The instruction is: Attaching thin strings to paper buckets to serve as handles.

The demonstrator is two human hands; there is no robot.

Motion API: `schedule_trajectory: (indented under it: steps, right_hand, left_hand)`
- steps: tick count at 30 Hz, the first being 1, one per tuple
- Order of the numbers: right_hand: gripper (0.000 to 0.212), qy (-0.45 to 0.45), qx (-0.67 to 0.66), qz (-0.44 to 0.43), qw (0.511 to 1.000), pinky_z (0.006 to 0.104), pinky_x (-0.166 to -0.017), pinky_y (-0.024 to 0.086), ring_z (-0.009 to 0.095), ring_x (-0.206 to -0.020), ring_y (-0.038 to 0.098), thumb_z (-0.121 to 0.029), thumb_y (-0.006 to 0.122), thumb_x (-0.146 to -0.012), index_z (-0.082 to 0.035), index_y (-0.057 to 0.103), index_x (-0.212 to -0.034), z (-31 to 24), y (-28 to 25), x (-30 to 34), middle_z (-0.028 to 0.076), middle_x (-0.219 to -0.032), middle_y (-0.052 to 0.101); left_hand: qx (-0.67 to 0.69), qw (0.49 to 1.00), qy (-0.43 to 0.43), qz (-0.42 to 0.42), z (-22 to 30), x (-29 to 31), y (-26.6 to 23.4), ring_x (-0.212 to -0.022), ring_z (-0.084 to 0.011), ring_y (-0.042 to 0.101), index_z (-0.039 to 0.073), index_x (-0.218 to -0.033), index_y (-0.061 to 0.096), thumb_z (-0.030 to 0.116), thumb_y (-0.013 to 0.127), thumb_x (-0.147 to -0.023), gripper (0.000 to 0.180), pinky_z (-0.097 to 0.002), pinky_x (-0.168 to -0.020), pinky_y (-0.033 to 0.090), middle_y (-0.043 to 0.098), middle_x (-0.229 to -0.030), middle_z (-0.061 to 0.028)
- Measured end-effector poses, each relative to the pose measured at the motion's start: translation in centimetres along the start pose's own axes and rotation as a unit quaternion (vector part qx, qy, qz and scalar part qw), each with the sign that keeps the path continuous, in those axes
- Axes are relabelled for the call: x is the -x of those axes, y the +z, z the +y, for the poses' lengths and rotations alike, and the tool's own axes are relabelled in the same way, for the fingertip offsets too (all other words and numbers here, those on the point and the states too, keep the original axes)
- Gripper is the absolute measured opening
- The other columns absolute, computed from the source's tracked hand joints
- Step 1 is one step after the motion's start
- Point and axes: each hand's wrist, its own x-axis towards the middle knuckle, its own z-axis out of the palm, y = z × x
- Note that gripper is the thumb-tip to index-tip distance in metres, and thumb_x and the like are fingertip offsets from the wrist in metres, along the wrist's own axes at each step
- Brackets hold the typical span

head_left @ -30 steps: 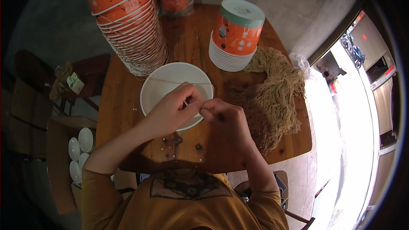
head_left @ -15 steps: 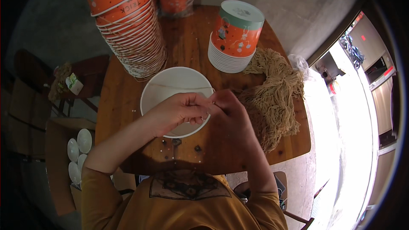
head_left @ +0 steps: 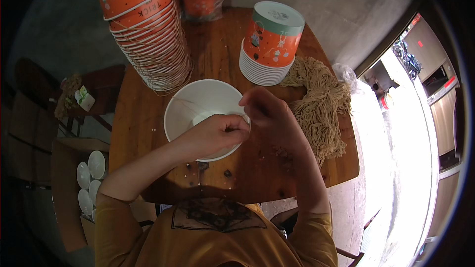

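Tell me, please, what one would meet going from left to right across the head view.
Cardboard box holding white cups → tall stack of orange buckets → open bucket with a white inside → right hand → bundle of tan cords.

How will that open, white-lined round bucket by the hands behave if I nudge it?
The open, white-lined round bucket is probably light for its size, as its rim looks thin. Its circular mouth suggests it could roll if tipped over.
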Motion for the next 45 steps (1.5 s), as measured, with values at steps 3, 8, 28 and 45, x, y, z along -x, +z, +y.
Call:
schedule_trajectory:
  steps: [3,8,28,45]
  right_hand:
    - [0.011,0.038,-0.067,0.048,0.996,0.0277,-0.067,0.050,0.007,-0.075,0.054,-0.010,0.058,-0.093,-0.002,0.055,-0.100,0.6,0.1,0.8,0.005,-0.079,0.060]
    - [0.013,-0.035,-0.061,0.079,0.994,0.0278,-0.069,0.050,0.012,-0.072,0.058,-0.008,0.066,-0.087,-0.001,0.058,-0.095,2.8,0.3,4.0,0.005,-0.082,0.060]
    - [0.015,-0.197,0.174,0.126,0.957,0.0307,-0.058,0.049,0.021,-0.066,0.058,0.001,0.070,-0.078,-0.006,0.067,-0.092,-1.2,2.9,6.9,0.005,-0.077,0.058]
    - [0.011,-0.030,0.058,0.130,0.989,0.0292,-0.063,0.052,0.018,-0.071,0.066,-0.005,0.070,-0.086,-0.003,0.063,-0.094,-0.8,2.7,6.5,0.009,-0.082,0.064]
  left_hand:
    - [0.011,0.999,-0.035,-0.007,0.5,-0.1,-0.1,-0.079,-0.0030,0.053,0.006,-0.099,0.064,0.018,0.062,-0.096,0.013,-0.0201,-0.071,0.044,0.060,-0.088,0.0050]
    - [0.059,0.997,-0.045,0.001,0.2,-0.2,-0.3,-0.070,-0.0016,0.048,0.006,-0.099,0.064,0.019,0.062,-0.095,0.014,-0.0178,-0.062,0.040,0.059,-0.084,0.0051]
    - [0.236,0.967,-0.092,0.007,0.5,0.2,-0.1,-0.079,-0.0085,0.056,0.004,-0.106,0.060,0.005,0.059,-0.091,0.015,-0.0224,-0.071,0.047,0.060,-0.090,-0.0008]
    - [-0.056,0.993,0.090,0.056,0.1,0.7,0.6,-0.085,-0.0060,0.053,0.005,-0.101,0.049,-0.003,0.057,-0.089,0.017,-0.0234,-0.078,0.046,0.052,-0.089,0.0010]
